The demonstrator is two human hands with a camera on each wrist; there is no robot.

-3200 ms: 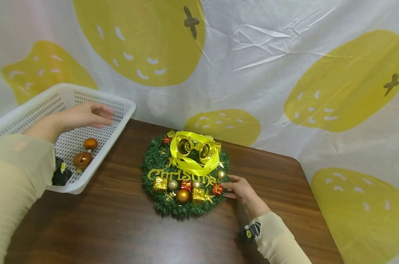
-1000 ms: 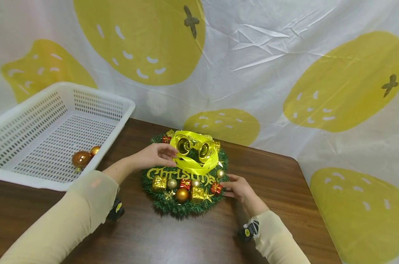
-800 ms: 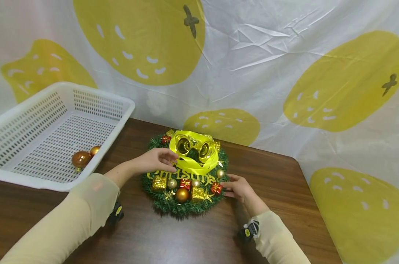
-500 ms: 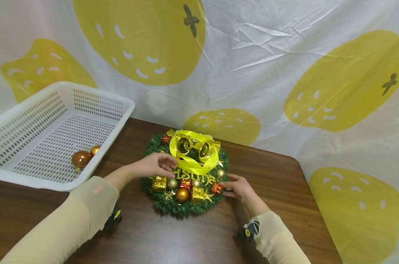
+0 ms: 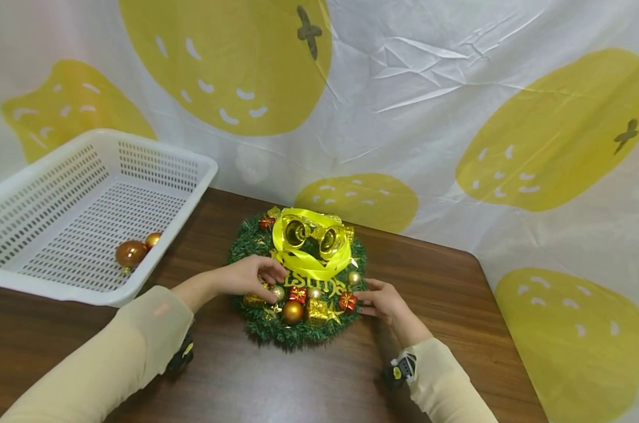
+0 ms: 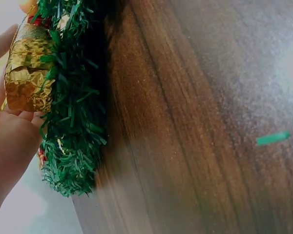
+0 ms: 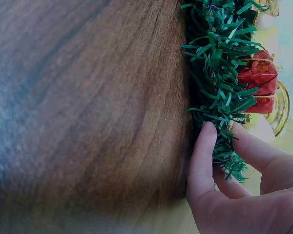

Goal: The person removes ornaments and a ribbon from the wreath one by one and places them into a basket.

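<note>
I'm watching the left hand point(image 5: 245, 276) curling over the near-left part of the wreath point(image 5: 296, 273), fingers bent down onto a gold foil box point(image 6: 27, 73). In the left wrist view the palm is pressing against that box, the fingertips partly hidden, so I'm calling it a grip on the box. The right hand point(image 5: 384, 301) is bracing the wreath's right rim, thumb and fingers pinching into the green tinsel, as the right wrist view is showing point(image 7: 219, 161), just beside a red box point(image 7: 258, 80).

The wreath is lying flat on the table point(image 5: 446, 305), near the middle. The basket point(image 5: 203, 170) is sitting to the far left, well apart, holding two copper baubles point(image 5: 130, 254).

Handling, as I'm judging it: the wreath is looking light, its tinsel soft and springy, so it is needing that steadying hand at the rim. The foil box is looking thin-skinned and easy to crush, so I'm favouring a hold on its flat sides, low by its base. The round gold ball point(image 5: 292, 312) is looking slick and possibly brittle.

Writing: gold letters across the wreath are reading "istma" where they are showing, the rest covered by the left hand and the yellow ribbon point(image 5: 311, 244).
</note>
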